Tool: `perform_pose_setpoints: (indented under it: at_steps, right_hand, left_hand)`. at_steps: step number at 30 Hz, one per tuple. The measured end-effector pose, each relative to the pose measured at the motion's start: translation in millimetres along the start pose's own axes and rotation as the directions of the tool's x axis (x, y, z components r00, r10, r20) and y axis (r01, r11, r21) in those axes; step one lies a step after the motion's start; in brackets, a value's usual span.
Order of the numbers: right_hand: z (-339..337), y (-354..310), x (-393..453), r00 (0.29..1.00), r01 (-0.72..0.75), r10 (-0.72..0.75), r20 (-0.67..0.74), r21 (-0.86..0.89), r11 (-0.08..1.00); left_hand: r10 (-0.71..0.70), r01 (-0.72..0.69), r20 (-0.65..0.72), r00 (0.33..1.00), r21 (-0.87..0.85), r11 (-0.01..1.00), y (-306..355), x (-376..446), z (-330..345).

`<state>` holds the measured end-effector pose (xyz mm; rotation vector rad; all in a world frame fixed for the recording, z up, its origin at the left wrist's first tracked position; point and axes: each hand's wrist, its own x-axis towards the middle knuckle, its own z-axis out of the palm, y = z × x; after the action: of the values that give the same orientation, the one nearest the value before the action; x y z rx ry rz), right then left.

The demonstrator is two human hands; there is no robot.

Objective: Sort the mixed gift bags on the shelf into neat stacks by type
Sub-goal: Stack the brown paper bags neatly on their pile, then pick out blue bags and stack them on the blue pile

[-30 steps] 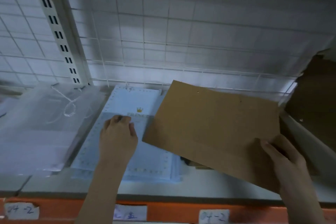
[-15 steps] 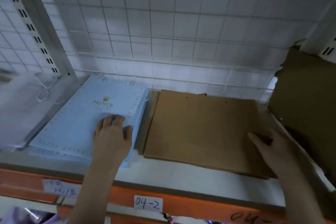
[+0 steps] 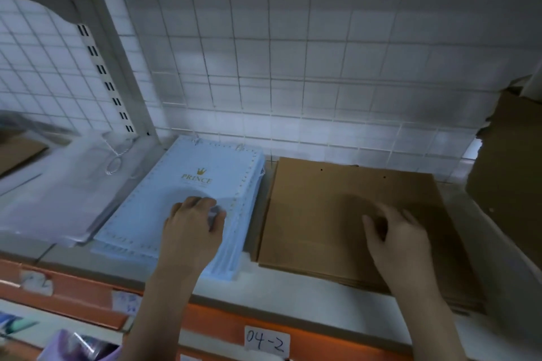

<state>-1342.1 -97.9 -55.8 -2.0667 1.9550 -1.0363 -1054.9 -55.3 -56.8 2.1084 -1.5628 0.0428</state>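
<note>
A stack of light blue gift bags point(image 3: 187, 184) printed with a gold crown and "PRINCE" lies flat on the white shelf point(image 3: 264, 287). My left hand point(image 3: 192, 228) rests palm down on its near right part. To the right lies a stack of plain brown paper bags point(image 3: 331, 208), flat, beside the blue stack. My right hand point(image 3: 396, 240) lies on top of the brown stack with fingers spread, gripping nothing. At the left, a pile of white translucent bags point(image 3: 58, 199) with cord handles lies on the shelf.
A white wire grid point(image 3: 293, 67) backs the shelf, with a slotted upright post point(image 3: 111, 82) at the left. A torn brown cardboard piece point(image 3: 510, 170) stands at the right end. The orange shelf edge point(image 3: 223, 328) carries a label "04-2" point(image 3: 265, 343).
My right hand laid the brown bag flat on the brown stack, let go of it, and slid left onto its top. My left hand stayed on the blue stack.
</note>
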Motion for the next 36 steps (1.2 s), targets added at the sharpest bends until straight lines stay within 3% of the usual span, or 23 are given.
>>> perform_pose_setpoints:
  at_steps: [5, 17, 21, 30, 36]
  right_hand:
    - [42.5, -73.9, -18.7, 0.987, 0.159, -0.158, -0.024, 0.102, 0.982]
    - [173.8, -334.2, -114.6, 0.981, 0.169, -0.190, 0.045, 0.295, 0.941]
    - [213.9, -415.8, -136.7, 0.954, 0.229, -0.280, 0.101, 0.352, 0.907]
    - [297.5, -531.0, -149.6, 0.878, 0.288, -0.409, 0.250, 0.407, 0.867]
    - [358.0, -603.2, -134.5, 0.864, 0.292, -0.436, 0.251, 0.457, 0.841]
  left_hand:
    - [-0.050, 0.047, -0.114, 0.992, -0.026, 0.999, -63.1, -1.4, -37.0]
    - [-0.250, 0.248, -0.230, 0.941, -0.036, 0.968, -338.0, -21.2, -166.4]
    - [-0.299, 0.299, -0.264, 0.917, -0.044, 0.953, -417.9, -24.4, -196.7]
    - [-0.407, 0.395, -0.242, 0.881, -0.098, 0.913, -529.8, -6.8, -216.7]
    - [-0.440, 0.445, -0.272, 0.856, -0.047, 0.894, -600.6, 31.3, -233.5]
